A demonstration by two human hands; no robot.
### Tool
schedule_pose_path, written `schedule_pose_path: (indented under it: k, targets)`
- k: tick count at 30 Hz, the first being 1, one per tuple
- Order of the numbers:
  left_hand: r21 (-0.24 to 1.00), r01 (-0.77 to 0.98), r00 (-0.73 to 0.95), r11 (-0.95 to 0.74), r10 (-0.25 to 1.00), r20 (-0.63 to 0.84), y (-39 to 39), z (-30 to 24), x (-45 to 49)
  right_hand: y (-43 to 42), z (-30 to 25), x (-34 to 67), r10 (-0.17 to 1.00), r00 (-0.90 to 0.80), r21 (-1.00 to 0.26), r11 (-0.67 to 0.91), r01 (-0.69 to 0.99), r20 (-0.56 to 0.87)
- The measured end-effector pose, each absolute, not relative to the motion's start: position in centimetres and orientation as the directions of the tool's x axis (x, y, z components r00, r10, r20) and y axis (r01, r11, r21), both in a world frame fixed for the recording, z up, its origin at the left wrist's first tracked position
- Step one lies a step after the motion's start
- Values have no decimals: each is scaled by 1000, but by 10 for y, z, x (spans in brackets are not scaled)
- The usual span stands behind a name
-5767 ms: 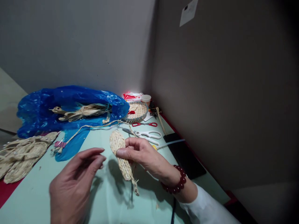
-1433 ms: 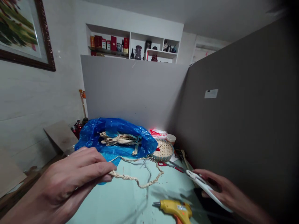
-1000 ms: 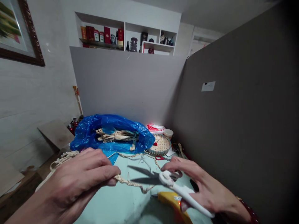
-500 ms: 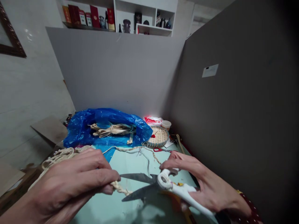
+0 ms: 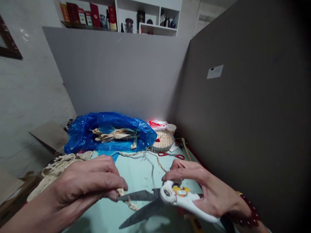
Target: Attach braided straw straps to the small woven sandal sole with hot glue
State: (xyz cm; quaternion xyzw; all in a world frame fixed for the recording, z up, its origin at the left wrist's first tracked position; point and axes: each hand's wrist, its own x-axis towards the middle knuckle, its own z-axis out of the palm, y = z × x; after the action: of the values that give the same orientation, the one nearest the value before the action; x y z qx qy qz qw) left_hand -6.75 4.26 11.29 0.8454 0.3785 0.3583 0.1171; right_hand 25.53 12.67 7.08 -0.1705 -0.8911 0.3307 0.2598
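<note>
My left hand (image 5: 91,186) pinches a pale braided straw cord (image 5: 131,204) between thumb and fingers, its short end poking out to the right. My right hand (image 5: 194,181) grips white-handled scissors (image 5: 167,194), whose dark blades are spread apart. The upper blade crosses the cord close to my left fingertips; the lower blade lies below the cord's end. A thin twisted straw strand (image 5: 159,163) runs over the table from the back to near my right fingers. Behind the scissors handles shows a small yellow object (image 5: 181,191), partly covered.
A blue plastic bag (image 5: 80,132) holds a straw bundle (image 5: 116,134) at the back. Right of it are a round woven basket (image 5: 167,140), a paper cup (image 5: 171,128) and red-handled scissors (image 5: 178,156). Braided cord (image 5: 51,171) is heaped at left. Grey partitions (image 5: 116,74) stand behind and at right.
The scissors have shifted slightly left and down, so the upper blade now overlaps the cord by my left fingertips. Before, the cord's end lay between the blades. The view has shifted slightly.
</note>
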Motion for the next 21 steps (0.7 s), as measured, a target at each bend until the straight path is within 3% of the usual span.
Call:
schedule_pose_path:
  k: [3,14,21]
  targets:
    - [570,491,572,-659,737,360,44,116,-67,128,69,254,485,-800,-672,727,142,355]
    - [623,522,500,-583,801,330,49,115,-61,133,63,248,486,-736,-601,788,135,472]
    - [646,483,479,-592,796,371,50,115,-57,133,56,244,526,-722,-579,787,213,449]
